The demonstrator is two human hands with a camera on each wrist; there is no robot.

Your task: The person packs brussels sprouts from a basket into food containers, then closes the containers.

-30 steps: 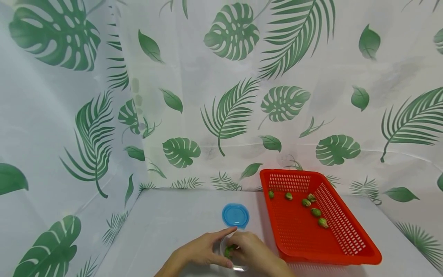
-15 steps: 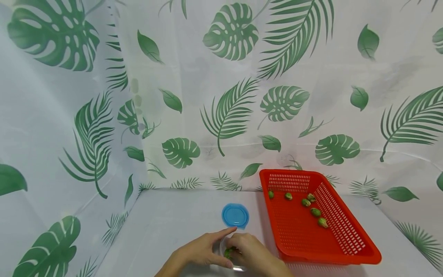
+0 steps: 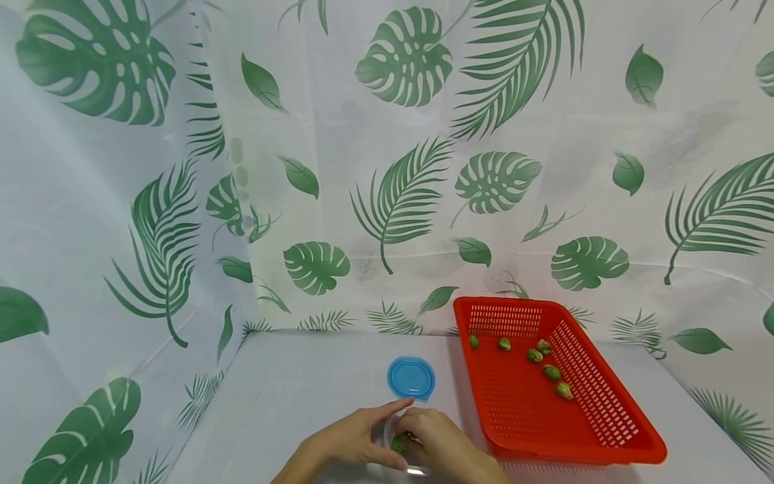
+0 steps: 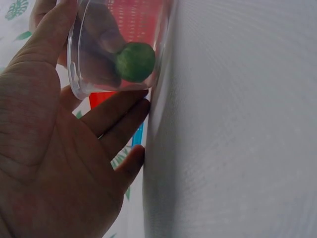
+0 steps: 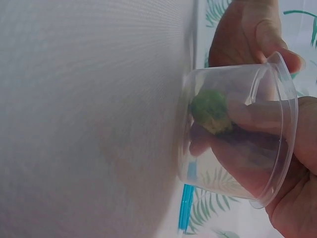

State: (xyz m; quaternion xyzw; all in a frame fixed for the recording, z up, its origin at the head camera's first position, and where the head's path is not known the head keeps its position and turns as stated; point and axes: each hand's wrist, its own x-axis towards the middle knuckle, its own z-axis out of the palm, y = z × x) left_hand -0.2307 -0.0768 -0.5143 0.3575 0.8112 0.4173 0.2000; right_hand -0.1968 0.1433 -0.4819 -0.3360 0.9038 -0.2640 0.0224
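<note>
At the bottom centre of the head view, your left hand (image 3: 353, 437) comes in from the left and your right hand (image 3: 444, 440) from the right, both at the clear cup (image 5: 220, 181). You hold the cup between your left thumb on the near side and index finger on the far side, while your other left fingers lie spread in the left wrist view. The cup stands upright on the white table (image 3: 290, 383). Your right fingers reach down inside it, pinching one green sprout (image 5: 210, 109) low in the cup, as the right wrist view shows.

Just beyond your left fingertip, below the centre of the head view, the blue lid (image 3: 411, 378) lies flat on the table; you cannot tell there whether the two touch. At lower right, well apart from the lid, stands the red basket (image 3: 514, 410), with six sprouts (image 3: 551, 372) scattered over its floor, mostly toward its far end. Farthest off, the leaf-print backdrop (image 3: 338, 222) fills the upper frame and its left side.
</note>
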